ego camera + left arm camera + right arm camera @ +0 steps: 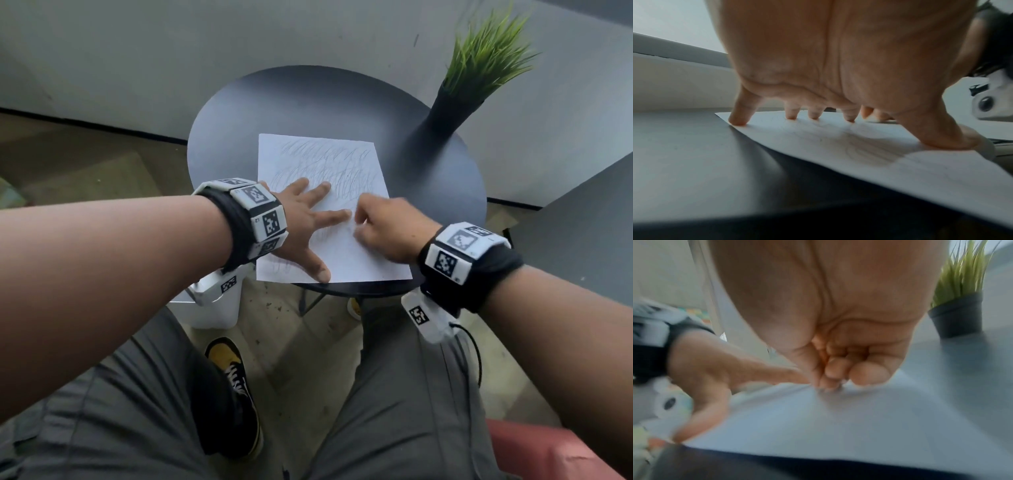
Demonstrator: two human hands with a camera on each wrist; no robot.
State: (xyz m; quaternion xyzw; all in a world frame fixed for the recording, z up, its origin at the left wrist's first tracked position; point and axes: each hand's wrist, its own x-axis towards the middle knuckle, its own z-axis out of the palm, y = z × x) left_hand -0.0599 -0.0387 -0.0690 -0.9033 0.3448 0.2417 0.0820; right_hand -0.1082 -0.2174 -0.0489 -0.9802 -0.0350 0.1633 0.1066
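A white sheet of paper [329, 164] covered in grey pencil scribbles lies on a round dark table [308, 99]. My left hand [305, 222] lies spread on the paper's left half. Its straight fingertips [737, 120] and thumb press the paper [859, 146] down. My right hand [383, 226] is just right of it, fingers bunched [832, 369] with their tips on the paper [838, 418]. A small pale thing, perhaps an eraser [878, 120], shows under those fingertips. The right wrist view is blurred.
A black pot [442, 123] with green grass-like leaves [486, 58] stands at the table's right rear. Below the table's near-left edge is a white container [212, 308]. A dark grey surface [582, 222] lies to the right, and a red seat [534, 448] beside my right leg.
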